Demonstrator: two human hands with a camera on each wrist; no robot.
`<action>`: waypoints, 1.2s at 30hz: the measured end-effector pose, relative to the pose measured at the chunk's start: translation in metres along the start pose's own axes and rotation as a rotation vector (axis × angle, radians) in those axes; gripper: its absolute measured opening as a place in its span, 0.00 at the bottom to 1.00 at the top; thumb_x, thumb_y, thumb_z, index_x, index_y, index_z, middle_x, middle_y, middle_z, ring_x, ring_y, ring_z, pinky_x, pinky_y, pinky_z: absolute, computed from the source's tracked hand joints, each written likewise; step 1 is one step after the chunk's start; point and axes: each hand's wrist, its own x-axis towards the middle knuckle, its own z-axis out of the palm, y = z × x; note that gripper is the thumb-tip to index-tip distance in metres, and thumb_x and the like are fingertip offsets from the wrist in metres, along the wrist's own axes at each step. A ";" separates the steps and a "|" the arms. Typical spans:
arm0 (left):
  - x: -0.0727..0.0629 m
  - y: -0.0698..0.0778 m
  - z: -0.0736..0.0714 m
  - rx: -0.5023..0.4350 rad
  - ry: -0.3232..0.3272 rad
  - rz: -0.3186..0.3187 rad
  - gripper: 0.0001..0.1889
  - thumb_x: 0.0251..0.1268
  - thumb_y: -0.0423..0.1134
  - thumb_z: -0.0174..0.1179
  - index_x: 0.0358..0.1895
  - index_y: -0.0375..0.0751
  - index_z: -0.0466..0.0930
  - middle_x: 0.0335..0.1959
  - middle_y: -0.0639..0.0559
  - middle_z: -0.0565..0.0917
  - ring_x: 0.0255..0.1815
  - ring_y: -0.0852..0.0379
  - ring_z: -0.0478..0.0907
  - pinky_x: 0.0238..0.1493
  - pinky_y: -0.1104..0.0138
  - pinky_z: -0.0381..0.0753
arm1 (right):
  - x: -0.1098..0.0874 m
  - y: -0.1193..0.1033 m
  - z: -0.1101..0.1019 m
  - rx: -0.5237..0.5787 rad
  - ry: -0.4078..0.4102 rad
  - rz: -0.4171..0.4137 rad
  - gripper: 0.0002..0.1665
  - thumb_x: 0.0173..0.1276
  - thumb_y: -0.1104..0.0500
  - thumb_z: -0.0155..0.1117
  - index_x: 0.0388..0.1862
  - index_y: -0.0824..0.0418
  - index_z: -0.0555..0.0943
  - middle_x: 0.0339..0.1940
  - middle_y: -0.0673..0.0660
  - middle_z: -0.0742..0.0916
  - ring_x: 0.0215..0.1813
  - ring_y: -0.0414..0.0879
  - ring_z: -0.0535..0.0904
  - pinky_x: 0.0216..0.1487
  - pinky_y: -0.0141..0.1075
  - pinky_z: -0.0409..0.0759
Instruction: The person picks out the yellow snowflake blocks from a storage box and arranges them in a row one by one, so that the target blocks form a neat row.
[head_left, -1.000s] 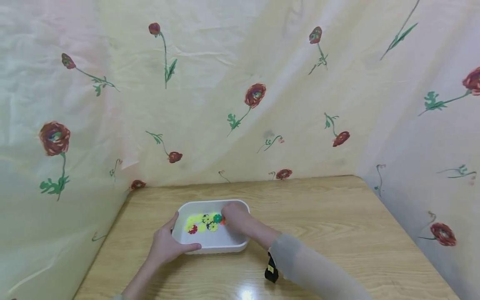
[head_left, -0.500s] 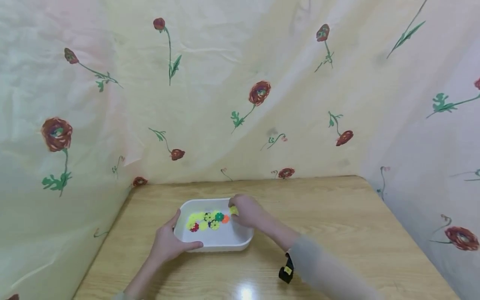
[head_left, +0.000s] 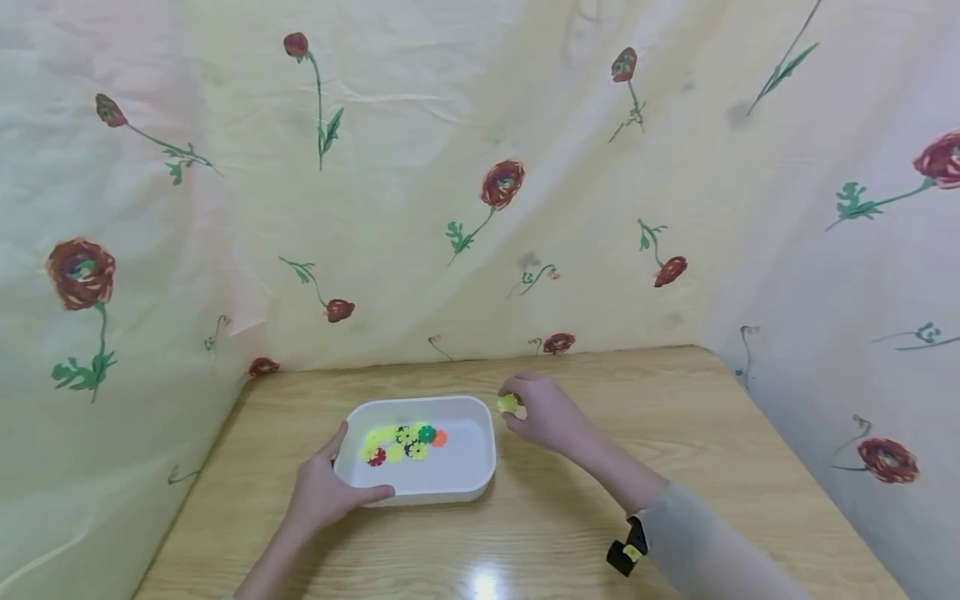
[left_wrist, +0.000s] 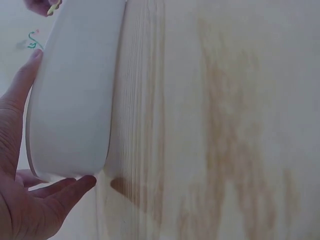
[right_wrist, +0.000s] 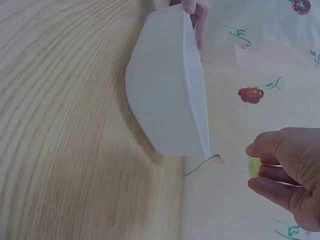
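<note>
Pinching yellow piece (head_left: 507,404), right grip (head_left: 547,414) beside tray (head_left: 459,471), left grip (head_left: 324,493) clasping it

The head view looks forward and down from above, farthest off, taking in the table (head_left: 645,450), the flowered cloth (head_left: 405,208), the tray (head_left: 442,500) and both hands. The left wrist view sits close to the tray's outer wall, turned sideways, with the table at right. The right wrist view, also sideways, faces the tray from its right, table at left, cloth at right. Both wrist views share the tray, the left hand (head_left: 322,492) and the right hand (head_left: 543,412).
</note>
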 end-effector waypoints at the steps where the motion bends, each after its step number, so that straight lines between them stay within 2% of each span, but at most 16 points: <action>1: 0.000 0.000 -0.001 -0.002 0.001 0.000 0.73 0.37 0.65 0.87 0.85 0.34 0.54 0.81 0.29 0.66 0.80 0.30 0.68 0.74 0.42 0.76 | -0.001 0.002 0.000 0.000 -0.004 0.008 0.14 0.60 0.65 0.81 0.44 0.65 0.89 0.42 0.58 0.91 0.39 0.48 0.86 0.39 0.32 0.85; 8: -0.003 -0.001 -0.002 0.000 0.002 0.009 0.73 0.36 0.64 0.87 0.85 0.33 0.55 0.81 0.28 0.66 0.80 0.29 0.67 0.75 0.40 0.74 | -0.005 0.009 0.002 -0.019 -0.022 0.012 0.13 0.59 0.65 0.80 0.44 0.65 0.89 0.38 0.56 0.90 0.37 0.47 0.84 0.37 0.30 0.83; 15: -0.004 0.001 -0.003 -0.003 0.015 0.026 0.72 0.36 0.63 0.88 0.84 0.32 0.56 0.80 0.27 0.67 0.79 0.30 0.69 0.73 0.41 0.77 | -0.008 0.015 0.007 -0.017 -0.042 0.018 0.13 0.58 0.65 0.80 0.42 0.66 0.89 0.35 0.57 0.89 0.35 0.45 0.84 0.36 0.28 0.83; 31: -0.004 0.003 -0.001 -0.006 0.011 0.012 0.72 0.37 0.64 0.87 0.85 0.34 0.55 0.80 0.28 0.67 0.78 0.30 0.70 0.72 0.41 0.78 | -0.018 0.027 0.025 0.006 -0.122 0.102 0.13 0.57 0.66 0.78 0.42 0.66 0.89 0.38 0.58 0.91 0.38 0.46 0.86 0.39 0.33 0.87; 36: -0.001 -0.001 0.001 -0.013 0.010 0.009 0.72 0.38 0.64 0.87 0.85 0.34 0.55 0.81 0.30 0.66 0.80 0.30 0.68 0.73 0.42 0.77 | -0.020 0.027 0.034 -0.018 -0.133 0.063 0.11 0.56 0.67 0.79 0.39 0.66 0.89 0.36 0.59 0.91 0.36 0.47 0.86 0.39 0.35 0.88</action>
